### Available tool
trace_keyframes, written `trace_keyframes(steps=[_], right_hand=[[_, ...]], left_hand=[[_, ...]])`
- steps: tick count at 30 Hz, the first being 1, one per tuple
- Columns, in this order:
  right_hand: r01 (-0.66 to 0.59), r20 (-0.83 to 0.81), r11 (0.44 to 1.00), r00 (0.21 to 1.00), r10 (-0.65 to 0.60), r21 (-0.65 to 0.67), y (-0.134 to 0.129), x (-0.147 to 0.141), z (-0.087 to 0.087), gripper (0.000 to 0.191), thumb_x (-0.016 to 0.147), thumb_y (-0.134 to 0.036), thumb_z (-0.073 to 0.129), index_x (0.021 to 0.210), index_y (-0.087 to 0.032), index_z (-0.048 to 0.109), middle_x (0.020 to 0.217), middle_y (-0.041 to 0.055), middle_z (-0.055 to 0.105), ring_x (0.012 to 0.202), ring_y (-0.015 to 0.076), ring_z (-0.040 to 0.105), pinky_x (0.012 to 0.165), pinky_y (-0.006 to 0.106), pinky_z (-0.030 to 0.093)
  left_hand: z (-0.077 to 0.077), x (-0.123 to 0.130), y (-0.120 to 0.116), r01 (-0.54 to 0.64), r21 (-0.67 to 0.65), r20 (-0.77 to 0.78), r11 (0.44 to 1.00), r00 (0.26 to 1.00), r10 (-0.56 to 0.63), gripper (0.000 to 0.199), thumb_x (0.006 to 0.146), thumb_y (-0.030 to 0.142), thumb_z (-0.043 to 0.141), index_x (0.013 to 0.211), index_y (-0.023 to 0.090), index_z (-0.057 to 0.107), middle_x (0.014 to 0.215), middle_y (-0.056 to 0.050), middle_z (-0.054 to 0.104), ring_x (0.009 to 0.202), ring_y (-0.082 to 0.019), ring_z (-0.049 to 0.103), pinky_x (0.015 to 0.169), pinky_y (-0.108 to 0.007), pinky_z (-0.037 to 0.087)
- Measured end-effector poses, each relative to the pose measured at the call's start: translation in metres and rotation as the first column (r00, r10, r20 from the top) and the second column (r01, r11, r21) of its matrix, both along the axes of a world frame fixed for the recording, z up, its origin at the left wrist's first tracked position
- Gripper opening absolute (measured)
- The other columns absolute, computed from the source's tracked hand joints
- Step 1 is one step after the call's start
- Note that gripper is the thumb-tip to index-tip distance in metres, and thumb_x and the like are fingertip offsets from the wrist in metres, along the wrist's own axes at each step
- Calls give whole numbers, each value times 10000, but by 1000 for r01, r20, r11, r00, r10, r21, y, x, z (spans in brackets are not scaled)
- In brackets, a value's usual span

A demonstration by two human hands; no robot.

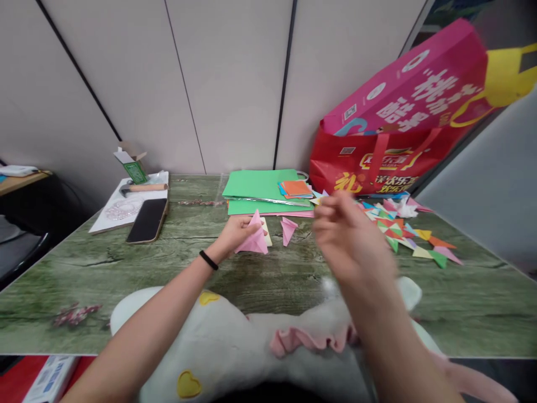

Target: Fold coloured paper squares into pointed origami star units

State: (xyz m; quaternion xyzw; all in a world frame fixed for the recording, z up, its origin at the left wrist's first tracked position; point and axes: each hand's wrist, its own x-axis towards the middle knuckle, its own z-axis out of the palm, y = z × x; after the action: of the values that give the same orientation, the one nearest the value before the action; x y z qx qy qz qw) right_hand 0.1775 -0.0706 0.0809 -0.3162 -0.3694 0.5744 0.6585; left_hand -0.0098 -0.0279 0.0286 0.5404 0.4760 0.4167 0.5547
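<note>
My left hand (235, 230), with a black band at its wrist, pinches a folded piece of pink paper (255, 240) above the table. Just behind that paper, a pale yellow piece of paper (267, 233) partly shows. A second folded pink piece (288, 230) lies on the table a little to the right. My right hand (350, 240) is raised close to the camera, blurred by motion, with its fingers curled. Whether anything sits between those fingertips cannot be made out.
Green paper sheets (262, 183) lie at the back, small coloured squares (295, 188) on top. Right: folded colourful pieces (394, 229) and a red bag (356, 159). Left: a phone (147, 220), a hammer (145, 187) and a small green box (135, 169). A plush cushion (235, 347) is in front.
</note>
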Motion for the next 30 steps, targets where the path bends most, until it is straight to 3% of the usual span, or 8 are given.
trace_keyframes(steps=[3, 6, 14, 22, 26, 30], right_hand=[[-115, -125, 973, 988, 91, -202, 31, -18, -17, 147, 733, -279, 632, 663, -173, 558, 640, -25, 547, 552, 53, 525, 481, 151, 449], [-201, -139, 926, 977, 165, -320, 56, -25, -34, 128, 688, -225, 673, 639, -155, 578, 622, -19, 570, 540, 50, 534, 496, 149, 468], [-400, 49, 892, 907, 418, -209, 59, -28, -45, 254, 605, -335, 725, 669, -120, 606, 591, -21, 565, 516, 35, 523, 511, 144, 462], [-379, 356, 918, 847, 395, -117, 58, -40, -52, 296, 700, -423, 599, 634, -147, 512, 549, -22, 530, 490, 65, 506, 463, 189, 452], [-443, 400, 893, 808, 434, -75, 55, -45, -54, 290, 730, -424, 546, 630, -159, 486, 547, -34, 505, 469, 62, 488, 464, 203, 463], [-402, 399, 913, 828, 394, -67, 54, -45, -52, 297, 715, -429, 553, 618, -155, 493, 508, -36, 495, 441, 55, 455, 425, 183, 428]], left_hand=[[0, -1, 2, -40, -36, 51, 999, 998, 42, 303, 639, 309, 683, 820, 68, 649, 738, -115, 703, 564, -145, 612, 532, -241, 472], [0, -2, 4, -61, -78, 82, 995, 994, 68, 335, 612, 312, 705, 831, 66, 645, 755, -122, 704, 574, -148, 614, 552, -252, 474], [4, -1, 4, -59, -91, 83, 994, 994, 66, 324, 601, 320, 713, 806, 79, 646, 732, -94, 703, 560, -136, 600, 541, -240, 463], [1, -4, 6, -69, -21, 24, 997, 997, 69, 279, 614, 330, 687, 756, 93, 649, 648, -30, 665, 533, -123, 566, 499, -214, 411], [3, -4, 6, -16, -12, 71, 1000, 997, 17, 223, 631, 326, 670, 667, 110, 626, 580, 7, 630, 500, -108, 546, 496, -208, 411], [4, -4, 6, -47, -26, 92, 999, 995, 49, 210, 614, 303, 690, 660, 107, 633, 587, -1, 651, 507, -106, 559, 519, -206, 429]])
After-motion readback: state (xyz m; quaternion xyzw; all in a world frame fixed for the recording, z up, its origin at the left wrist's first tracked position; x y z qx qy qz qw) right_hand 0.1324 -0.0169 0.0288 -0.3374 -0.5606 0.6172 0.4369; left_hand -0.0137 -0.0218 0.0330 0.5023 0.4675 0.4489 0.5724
